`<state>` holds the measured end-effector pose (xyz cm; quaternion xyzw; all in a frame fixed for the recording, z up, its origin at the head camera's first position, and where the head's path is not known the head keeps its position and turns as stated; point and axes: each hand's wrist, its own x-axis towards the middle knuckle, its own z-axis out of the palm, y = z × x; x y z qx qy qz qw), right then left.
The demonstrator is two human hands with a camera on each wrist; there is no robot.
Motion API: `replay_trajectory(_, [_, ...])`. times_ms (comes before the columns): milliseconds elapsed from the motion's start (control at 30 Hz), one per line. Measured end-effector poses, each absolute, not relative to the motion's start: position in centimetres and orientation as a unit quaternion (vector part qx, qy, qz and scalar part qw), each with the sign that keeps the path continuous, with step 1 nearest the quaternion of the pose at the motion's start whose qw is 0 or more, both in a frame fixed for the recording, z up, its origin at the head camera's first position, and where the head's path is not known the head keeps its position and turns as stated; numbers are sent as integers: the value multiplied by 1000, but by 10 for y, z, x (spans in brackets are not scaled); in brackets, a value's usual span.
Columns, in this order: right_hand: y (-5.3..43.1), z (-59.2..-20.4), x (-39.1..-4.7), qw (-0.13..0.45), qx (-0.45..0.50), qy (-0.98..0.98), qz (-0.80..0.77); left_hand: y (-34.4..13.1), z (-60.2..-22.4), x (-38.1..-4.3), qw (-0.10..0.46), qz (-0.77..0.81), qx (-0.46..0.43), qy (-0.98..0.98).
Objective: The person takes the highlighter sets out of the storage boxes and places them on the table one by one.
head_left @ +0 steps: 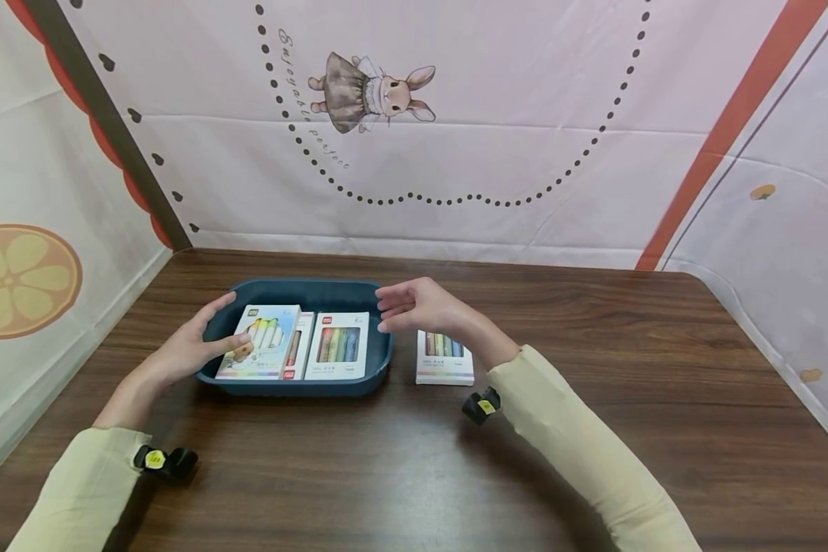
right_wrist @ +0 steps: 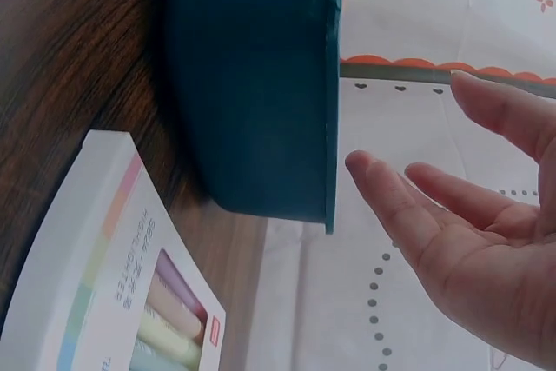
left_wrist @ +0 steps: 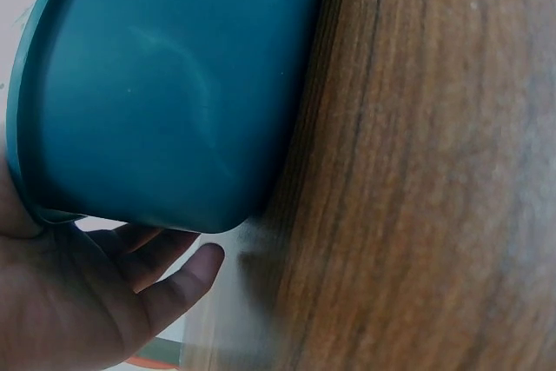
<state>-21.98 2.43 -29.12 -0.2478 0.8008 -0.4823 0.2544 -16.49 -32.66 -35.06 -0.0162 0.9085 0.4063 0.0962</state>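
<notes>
A dark blue oval bin (head_left: 345, 389) stands on the table and holds several white boxes of coloured pens. The left hand (head_left: 179, 353) holds its left end, thumb inside over a box of markers (head_left: 269, 364) and fingers outside. In the left wrist view, those fingers (left_wrist: 178, 297) bend loosely by the end wall; the thumb is mostly hidden behind the rim. Just right of the bin is the right hand (head_left: 421, 307), relaxed, with nothing in it. Below that hand a white highlighter box (head_left: 445, 372) sits on the table, its upper part covered in the head view.
Inside the bin are another pen box (head_left: 338, 368) on the right and a partly covered box (head_left: 303, 337) in the middle. Printed cloth (head_left: 490, 100) hangs behind and beside the brown wooden table (head_left: 593, 345).
</notes>
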Motion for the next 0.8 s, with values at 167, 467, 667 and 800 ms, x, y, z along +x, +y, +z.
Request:
replay_trajectory(167, [17,-291,-219,268,-252,803,-468,-327,-351,-165,98,405,-16,909])
replay_trajectory(467, [4,-293,-217,273,-257,819,-435,-327,-350,-164,98,407,-15,908])
replay_trajectory(667, [-5,-293,-216,278,-252,828,-417,-327,-351,-164,98,410,-18,907])
replay_trajectory(800, [-11,-293,-215,287,-242,831,-410,-327,-350,-164,97,410,-17,907])
